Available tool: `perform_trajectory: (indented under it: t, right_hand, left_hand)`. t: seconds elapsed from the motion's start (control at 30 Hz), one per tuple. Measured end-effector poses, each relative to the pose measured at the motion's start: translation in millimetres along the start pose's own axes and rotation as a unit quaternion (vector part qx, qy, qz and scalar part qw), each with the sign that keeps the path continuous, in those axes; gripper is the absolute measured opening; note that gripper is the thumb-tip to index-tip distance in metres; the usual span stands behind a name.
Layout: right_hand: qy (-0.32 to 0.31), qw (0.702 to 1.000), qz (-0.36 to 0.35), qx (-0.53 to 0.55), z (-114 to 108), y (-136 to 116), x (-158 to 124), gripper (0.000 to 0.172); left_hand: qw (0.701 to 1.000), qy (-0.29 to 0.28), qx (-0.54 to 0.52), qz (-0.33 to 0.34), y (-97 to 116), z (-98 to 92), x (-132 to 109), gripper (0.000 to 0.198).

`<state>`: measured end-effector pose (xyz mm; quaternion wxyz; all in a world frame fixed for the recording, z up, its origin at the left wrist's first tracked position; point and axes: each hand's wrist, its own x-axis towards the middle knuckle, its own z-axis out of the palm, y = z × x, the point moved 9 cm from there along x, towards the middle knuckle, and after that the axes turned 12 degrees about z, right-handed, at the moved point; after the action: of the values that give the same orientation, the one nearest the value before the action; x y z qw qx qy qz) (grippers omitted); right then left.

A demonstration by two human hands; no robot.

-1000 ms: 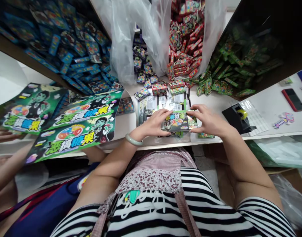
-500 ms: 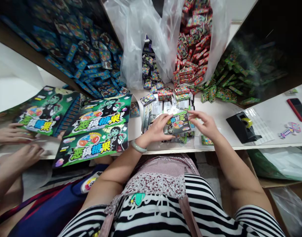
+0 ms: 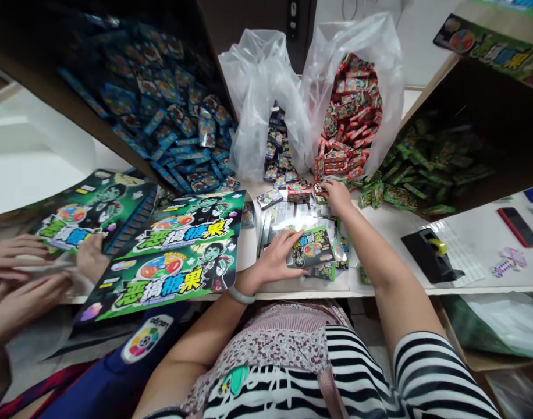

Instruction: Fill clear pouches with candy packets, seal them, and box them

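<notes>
My left hand [image 3: 277, 256] holds a dark green candy packet [image 3: 313, 249] by its left edge, fingers on top and thumb at the lower side. Under the packet lie more flat packets, partly hidden. My right hand [image 3: 336, 196] is stretched out to the back of the table, its fingers closed around a small candy box [image 3: 319, 193] that they partly cover. Beside it are a red candy box [image 3: 299, 192] and a purple-white candy box [image 3: 270, 199].
Clear bags of red boxes [image 3: 351, 128] and purple boxes [image 3: 276, 145] stand behind. Bins of blue boxes [image 3: 188, 151] and green boxes [image 3: 401, 169] flank them. Printed display cartons [image 3: 174, 256] lie left, near a co-worker's hands [image 3: 26, 285]. A tape dispenser [image 3: 430, 253] and phone [image 3: 519, 227] are right.
My right hand has left the packet and moved back to the small boxes. My left hand still holds the packet. The view has shifted, and the co-worker's hands have moved at the left carton.
</notes>
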<state>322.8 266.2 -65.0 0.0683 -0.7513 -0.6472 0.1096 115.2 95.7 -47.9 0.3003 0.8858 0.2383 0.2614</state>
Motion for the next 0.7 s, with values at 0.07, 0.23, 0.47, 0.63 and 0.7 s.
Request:
perform_trajectory:
  t: [0.07,0.23,0.47,0.63,0.7]
  right_hand:
    - [0.002,1.0,0.001,0.0,1.0,3.0,-2.4,0.038]
    - [0.021,0.997,0.077,0.02,-0.1,3.6,5.2,0.047]
    - [0.101,0.98,0.084,0.152,-29.2,5.2,-13.6,0.051]
    - [0.12,0.939,-0.126,0.297,-97.1,12.6,-110.4,0.053]
    - [0.096,0.936,-0.201,0.273,-119.0,8.0,-153.4,0.056]
  left_hand:
    - [1.0,0.008,-0.014,0.002,-2.5,-0.2,0.4,0.103]
    - [1.0,0.008,-0.026,-0.007,1.5,4.6,7.8,0.102]
    - [0.998,0.045,-0.017,-0.028,-2.9,-9.6,-1.3,0.098]
    - [0.998,0.055,-0.022,-0.031,-9.7,-14.7,-4.1,0.099]
    - [0.999,0.05,-0.013,-0.015,-7.1,-10.9,1.2,0.1]
